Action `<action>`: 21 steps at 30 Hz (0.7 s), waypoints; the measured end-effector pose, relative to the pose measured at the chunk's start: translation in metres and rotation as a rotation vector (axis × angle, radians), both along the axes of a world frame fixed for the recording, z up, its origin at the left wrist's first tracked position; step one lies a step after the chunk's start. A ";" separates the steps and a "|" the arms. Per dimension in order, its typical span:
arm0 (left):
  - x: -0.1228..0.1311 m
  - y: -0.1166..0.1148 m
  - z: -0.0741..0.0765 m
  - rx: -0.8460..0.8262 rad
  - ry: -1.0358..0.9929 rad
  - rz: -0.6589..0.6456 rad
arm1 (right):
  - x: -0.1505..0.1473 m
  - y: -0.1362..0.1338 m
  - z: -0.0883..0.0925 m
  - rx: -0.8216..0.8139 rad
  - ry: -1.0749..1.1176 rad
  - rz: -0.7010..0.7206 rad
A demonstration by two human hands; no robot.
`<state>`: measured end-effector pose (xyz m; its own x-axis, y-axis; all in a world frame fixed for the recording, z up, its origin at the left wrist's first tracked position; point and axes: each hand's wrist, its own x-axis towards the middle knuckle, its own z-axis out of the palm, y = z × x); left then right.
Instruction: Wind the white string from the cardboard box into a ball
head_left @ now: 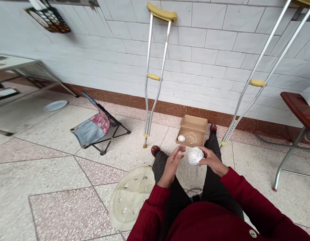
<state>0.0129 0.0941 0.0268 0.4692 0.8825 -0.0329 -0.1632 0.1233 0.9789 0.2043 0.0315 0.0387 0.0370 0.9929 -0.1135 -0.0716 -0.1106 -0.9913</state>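
A ball of white yarn (194, 156) is in my right hand (212, 162), whose fingers and thumb close round its right side above my lap. My left hand (171, 165) is just left of the ball, apart from it, with the fingers stretched out and nothing in them. Beyond both hands, an open cardboard box (195, 121) rests on the floor between my feet. Inside it lie a second, smaller white ball (181, 138) and a loop of pale cord (191, 137).
Two crutches, a nearer-left crutch (155, 77) and a right crutch (256, 83), lean on the tiled wall. To the left stands a folding stool (93, 129); a pale round mat with holes (131, 195) lies beside my leg. A red-topped chair (299, 107) is at right.
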 end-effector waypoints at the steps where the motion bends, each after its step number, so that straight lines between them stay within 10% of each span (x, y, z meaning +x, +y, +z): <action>1: 0.002 0.001 0.004 0.027 -0.010 -0.039 | 0.000 0.000 0.004 -0.017 0.031 0.011; 11: 0.013 -0.040 -0.044 -0.133 0.090 -0.131 | -0.015 -0.034 -0.038 0.054 -0.553 0.059; 15: 0.008 -0.048 -0.070 -0.290 0.144 -0.123 | 0.003 -0.049 -0.065 -0.069 -0.464 0.141; 21: 0.026 -0.047 -0.116 -0.569 0.187 -0.105 | 0.019 -0.048 -0.067 -0.156 0.139 -0.316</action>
<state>0.0387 0.0471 -0.0887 0.4937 0.6513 -0.5762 0.0462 0.6420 0.7653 0.2235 -0.0165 -0.0278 0.3120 0.9055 -0.2876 -0.2586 -0.2104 -0.9428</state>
